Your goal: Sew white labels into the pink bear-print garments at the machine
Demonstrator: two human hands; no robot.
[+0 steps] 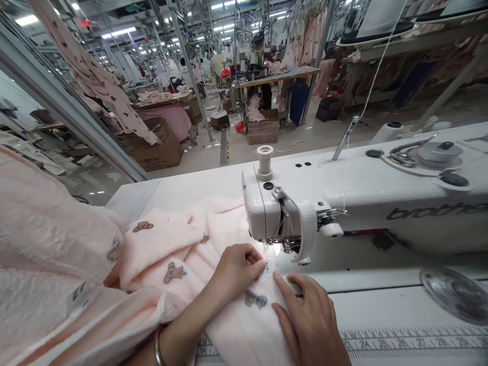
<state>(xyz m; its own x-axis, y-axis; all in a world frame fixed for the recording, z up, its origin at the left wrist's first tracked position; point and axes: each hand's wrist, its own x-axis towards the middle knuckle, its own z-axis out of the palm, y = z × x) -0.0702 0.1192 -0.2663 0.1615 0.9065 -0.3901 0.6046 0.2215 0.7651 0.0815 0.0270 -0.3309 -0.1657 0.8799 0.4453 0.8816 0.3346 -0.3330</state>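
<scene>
Head view: the left hand (238,267) pinches a small white label (269,268) onto the pink fleece (179,254) beside the presser foot (286,247); the right hand (310,317) lies flat on it. Stitching looks not yet begun; nearly all remains.

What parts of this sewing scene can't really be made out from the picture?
- Needle and presser foot: hidden behind the sewing machine head and lamp glare, head view.
- Small white label: its print is too small to read; the left hand covers part of it.
- Brand lettering: cut off by the right edge.
- Right hand: its wrist leaves the bottom edge.
- Pink fabric: bunched, its garment shape unclear.
</scene>
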